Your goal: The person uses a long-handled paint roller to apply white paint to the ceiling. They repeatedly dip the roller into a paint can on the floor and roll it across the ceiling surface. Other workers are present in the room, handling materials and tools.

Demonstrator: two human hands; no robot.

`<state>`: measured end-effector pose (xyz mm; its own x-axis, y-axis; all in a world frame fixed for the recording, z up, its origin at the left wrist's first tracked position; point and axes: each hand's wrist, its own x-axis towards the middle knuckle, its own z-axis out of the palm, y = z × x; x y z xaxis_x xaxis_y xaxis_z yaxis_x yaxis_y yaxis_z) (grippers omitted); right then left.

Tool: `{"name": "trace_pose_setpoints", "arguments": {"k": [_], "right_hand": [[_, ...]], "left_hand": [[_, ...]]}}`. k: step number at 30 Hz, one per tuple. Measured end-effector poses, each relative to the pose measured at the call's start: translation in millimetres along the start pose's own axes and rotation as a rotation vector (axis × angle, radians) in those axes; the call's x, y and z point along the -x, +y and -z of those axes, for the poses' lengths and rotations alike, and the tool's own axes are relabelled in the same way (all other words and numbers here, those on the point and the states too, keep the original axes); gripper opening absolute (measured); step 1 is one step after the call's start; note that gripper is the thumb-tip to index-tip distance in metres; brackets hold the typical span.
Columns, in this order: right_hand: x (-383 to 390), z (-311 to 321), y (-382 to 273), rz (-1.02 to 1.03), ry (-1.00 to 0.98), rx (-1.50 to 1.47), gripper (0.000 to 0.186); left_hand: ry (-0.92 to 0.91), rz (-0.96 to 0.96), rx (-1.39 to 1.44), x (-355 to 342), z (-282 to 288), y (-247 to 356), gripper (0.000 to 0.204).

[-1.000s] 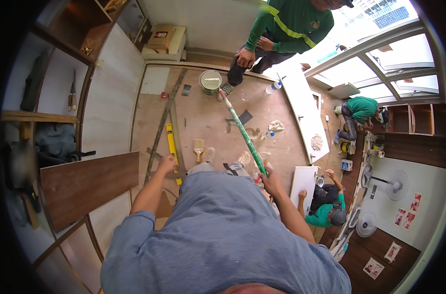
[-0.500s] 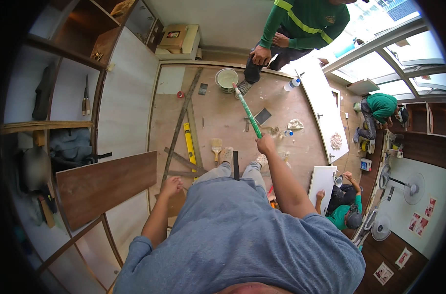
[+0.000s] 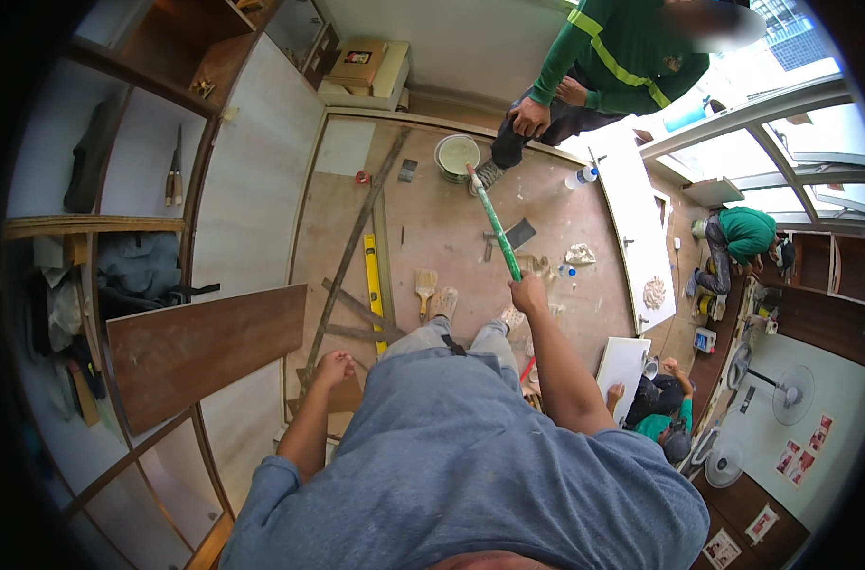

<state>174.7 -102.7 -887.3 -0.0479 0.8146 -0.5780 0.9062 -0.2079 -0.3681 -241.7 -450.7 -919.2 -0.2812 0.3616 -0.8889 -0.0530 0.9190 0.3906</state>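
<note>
My right hand (image 3: pixel 527 292) is closed round the lower end of a paint-spattered green pole (image 3: pixel 499 233). The pole's pale far end reaches the rim of a white bucket (image 3: pixel 451 171), which has pale contents in it. My left hand (image 3: pixel 335 368) hangs at my left side, fingers curled in, with nothing visible in it. A wide paintbrush (image 3: pixel 426 282) lies on the floor just ahead of my feet. To its left is a yellow spirit level (image 3: pixel 373 275).
A person in green (image 3: pixel 603 66) sits beside the bucket, and two other people work at the right. Long dark strips (image 3: pixel 361 223) cross the floor on the left. A white door panel (image 3: pixel 637 223), a water bottle (image 3: pixel 581 178) and a trowel (image 3: pixel 521 234) lie to the right. Shelving lines the left.
My view has shifted slightly, so the room sits a little differently in it. My right hand keeps hold of the green pole, its far end still at the bucket.
</note>
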Motion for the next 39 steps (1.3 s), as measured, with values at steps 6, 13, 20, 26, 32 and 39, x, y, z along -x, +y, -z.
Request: {"name": "trace_pose_setpoints", "arguments": {"k": [6,13,20,26,32,39], "right_hand": [[-18,-3,-15,-0.035,-0.011,-0.003,0.036],[-6,-3,-11,-0.014,0.006,-0.023,0.035],[13,0,-4,-0.056,0.007,-0.085,0.037],[-8,-12,-24,-0.092,-0.032,-0.029,0.036],[21,-5,-1,-0.093,-0.010,-0.103,0.036],[13,-27,-6,-0.098,0.023,-0.092,0.033]], "left_hand": [[0.013,0.037,-0.015,8,6,23,0.023],[-0.047,-0.071,0.021,-4,-3,46,0.029],[-0.029,-0.083,0.140,5,1,80,0.029],[-0.023,0.033,-0.085,-5,16,71,0.030],[-0.036,-0.050,0.011,-8,19,67,0.030],[-0.054,-0.083,-0.021,-23,24,87,0.029]]}}
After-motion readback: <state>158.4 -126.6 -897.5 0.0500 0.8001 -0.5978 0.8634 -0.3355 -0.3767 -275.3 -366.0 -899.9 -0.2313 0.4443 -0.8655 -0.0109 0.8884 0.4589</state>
